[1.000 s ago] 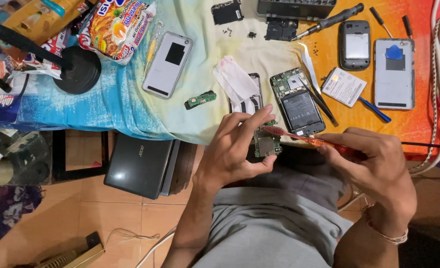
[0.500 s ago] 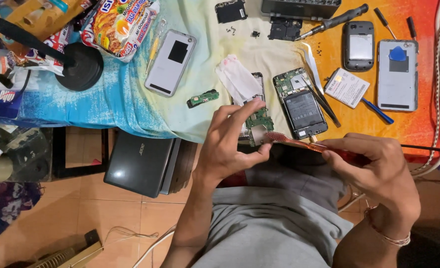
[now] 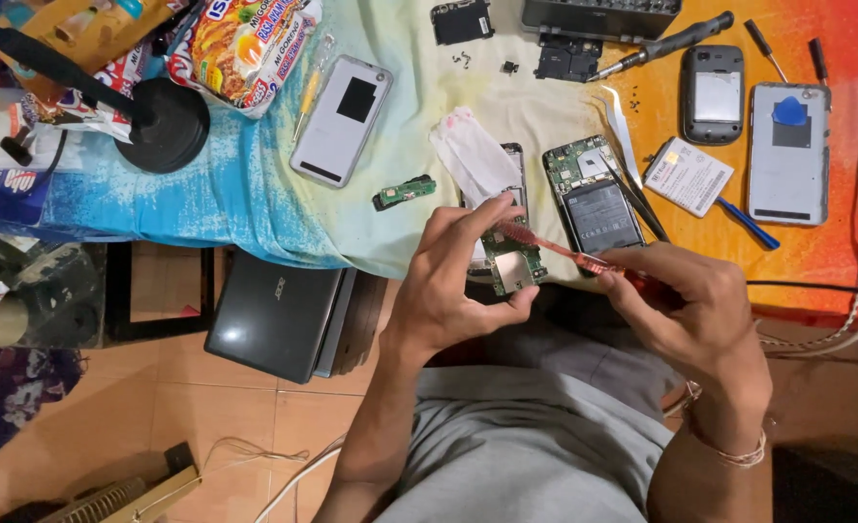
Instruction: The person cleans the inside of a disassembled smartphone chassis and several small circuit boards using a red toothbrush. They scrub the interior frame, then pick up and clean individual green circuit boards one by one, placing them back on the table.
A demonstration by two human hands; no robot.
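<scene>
My left hand holds a small green circuit board with a metal shield, just in front of the table edge. My right hand grips a thin red brush whose bristle end lies across the top of the board. Behind the hands, on the cloth, an opened phone shows its battery and board, next to a phone frame partly covered by a white sheet.
The cloth-covered table carries a white phone back, a small green board strip, a loose battery, two more phones, a screwdriver, tweezers, a lamp base and a noodle packet. A laptop lies below.
Both hands have kept the board and brush between them; the board sits a little higher and the brush tip has shifted across it. The view moved slightly.
</scene>
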